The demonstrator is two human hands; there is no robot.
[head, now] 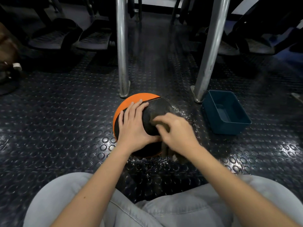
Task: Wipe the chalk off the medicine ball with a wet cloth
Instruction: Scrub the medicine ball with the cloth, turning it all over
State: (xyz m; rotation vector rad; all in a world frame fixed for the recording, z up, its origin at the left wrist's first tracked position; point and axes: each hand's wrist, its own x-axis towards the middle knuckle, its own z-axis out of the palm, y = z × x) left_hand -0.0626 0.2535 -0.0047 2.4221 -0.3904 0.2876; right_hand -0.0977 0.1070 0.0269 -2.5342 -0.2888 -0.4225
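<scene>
1. The medicine ball (157,107) is sitting on the studded rubber floor (65,112) at 12 o'clock from the person's knees. A metal leg (122,46) is standing just beyond it at 12 o'clock, and a blue tub (229,128) is lying apart from it at 3 o'clock.
2. The ball is looking dense and heavy, with a grainy rubber skin in orange and black panels. Being round, it is likely to roll under a sideways rub, and a wetted skin is probably turning slick. Pinning it from above with a flat palm seems wiser than lifting it.
3. The cloth (153,117) is looking soft and limp, bunched against the black panel at the ball's 4 o'clock. A bunched grip is probably giving the firmest scrub.
4. The left hand (134,123) is lying released and flat, fingers straight and spread. It is pressing on the ball's 9 o'clock side across the seam, with the forearm reaching in from 7 o'clock.
5. The right hand (177,133) is showing blurred, with fingers curled down over the cloth and grasping it. The wrist is arched and the forearm is coming in from 5 o'clock.
6. Water is glistening on the floor at the ball's 6 and 3 o'clock. Whether any chalk is remaining cannot be told.
</scene>
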